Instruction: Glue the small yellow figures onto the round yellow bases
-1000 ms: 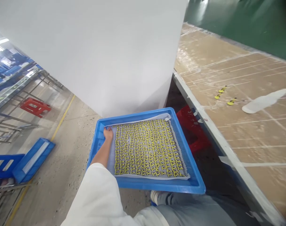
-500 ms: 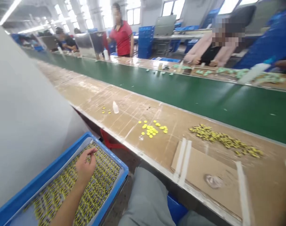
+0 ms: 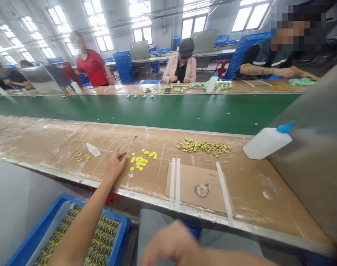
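My left hand (image 3: 117,162) is over the worktable, at the left edge of a cluster of flat yellow discs (image 3: 140,161). Its fingers are loosely bent and apart, with nothing visible in them. A small clear bottle (image 3: 93,150) lies just left of it, beside a few small yellow-and-black pieces (image 3: 78,159). Low in the view, my right hand (image 3: 171,244) is over my lap, smeared by motion, so its fingers cannot be made out. Below my left forearm stands a blue tray (image 3: 124,231) lined with rows of yellow-and-black pieces (image 3: 105,231).
A pile of yellow-and-black pieces (image 3: 203,146) lies behind a taped cardboard sheet (image 3: 190,181). A white bottle with a blue nozzle (image 3: 265,143) leans by a metal partition (image 3: 312,147) at right. Beyond the green conveyor belt (image 3: 168,111), several people work at another bench.
My left hand has moved from above the blue tray to the yellow discs on the table. My right hand has come into view at the bottom. The view has swung right.
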`<state>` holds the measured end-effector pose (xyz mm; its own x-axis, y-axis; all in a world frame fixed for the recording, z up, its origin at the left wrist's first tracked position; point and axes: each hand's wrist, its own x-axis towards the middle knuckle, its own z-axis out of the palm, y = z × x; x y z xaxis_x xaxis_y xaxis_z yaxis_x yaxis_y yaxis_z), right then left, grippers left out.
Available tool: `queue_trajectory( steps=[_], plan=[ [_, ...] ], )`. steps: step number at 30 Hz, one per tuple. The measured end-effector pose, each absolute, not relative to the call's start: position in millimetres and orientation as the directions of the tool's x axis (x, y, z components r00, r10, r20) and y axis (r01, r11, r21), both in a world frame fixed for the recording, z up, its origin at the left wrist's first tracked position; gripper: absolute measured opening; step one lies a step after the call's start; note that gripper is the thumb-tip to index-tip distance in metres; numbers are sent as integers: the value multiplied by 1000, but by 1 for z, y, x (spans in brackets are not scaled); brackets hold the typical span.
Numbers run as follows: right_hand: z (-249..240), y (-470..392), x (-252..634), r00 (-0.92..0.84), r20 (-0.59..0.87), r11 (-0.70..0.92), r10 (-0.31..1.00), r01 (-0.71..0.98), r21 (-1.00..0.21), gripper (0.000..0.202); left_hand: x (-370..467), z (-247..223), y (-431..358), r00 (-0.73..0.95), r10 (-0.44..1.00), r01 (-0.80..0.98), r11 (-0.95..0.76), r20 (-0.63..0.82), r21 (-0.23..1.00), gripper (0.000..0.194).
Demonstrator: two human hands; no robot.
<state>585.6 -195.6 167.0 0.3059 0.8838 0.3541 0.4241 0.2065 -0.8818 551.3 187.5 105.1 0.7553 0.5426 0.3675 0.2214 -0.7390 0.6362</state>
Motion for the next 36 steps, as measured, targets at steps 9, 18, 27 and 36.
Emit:
queue_trajectory(
  steps=[9,18,27,36],
  plan=[
    [151,-315,723,956,220,-673,193,292,-680,20,553,103,192,735,614,312,-683,288,660,65],
    [95,-316,767,928,310,-785,205,345,-515,25,551,114,183,744,612,357,-703,268,616,40],
    [72,-334,773,848,423,-696,318,512,-504,42,545,115,176,726,616,359,-719,306,595,49],
    [68,-326,773,853,447,-736,269,482,-476,33,544,115,173,728,598,336,-738,336,585,31]
  ],
)
